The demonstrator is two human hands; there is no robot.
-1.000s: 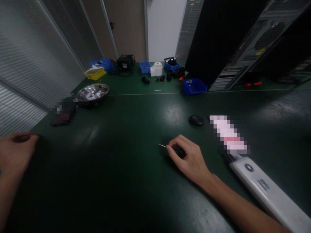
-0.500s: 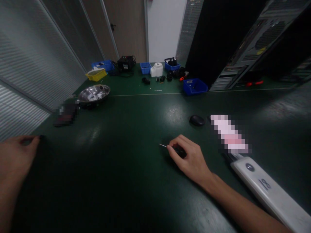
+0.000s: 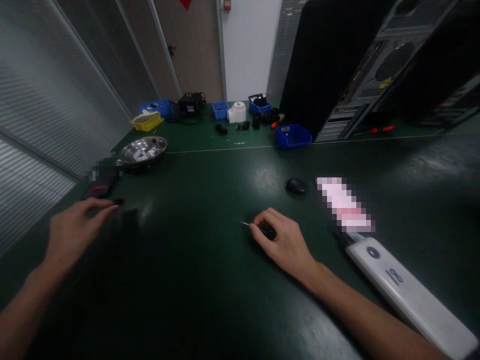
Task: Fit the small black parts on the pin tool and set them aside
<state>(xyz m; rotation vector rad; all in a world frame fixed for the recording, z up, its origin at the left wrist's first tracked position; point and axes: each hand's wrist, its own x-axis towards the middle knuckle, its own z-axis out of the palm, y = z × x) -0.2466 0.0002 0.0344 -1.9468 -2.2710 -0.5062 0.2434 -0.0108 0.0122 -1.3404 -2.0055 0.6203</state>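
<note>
My right hand (image 3: 282, 241) rests on the dark green table (image 3: 210, 280) with its fingers closed round a small screwdriver (image 3: 258, 229); the thin metal tip pokes out to the left. My left hand (image 3: 75, 230) is over the table's left part, fingers curled, pinching a small dark object (image 3: 118, 202) at the fingertips that is too dim to name. A dark blurred flat shape lies just right of that hand.
A black mouse (image 3: 296, 186) and a long white device marked 18 (image 3: 405, 292) lie to the right. A steel bowl (image 3: 143, 149) sits at the left, blue bins (image 3: 293, 135) and a yellow bin (image 3: 147, 121) farther back. Computer towers (image 3: 360, 65) stand at the back right.
My left hand has moved in from the left edge, forward and to the right over the table. The right hand has stayed in place on the screwdriver.
</note>
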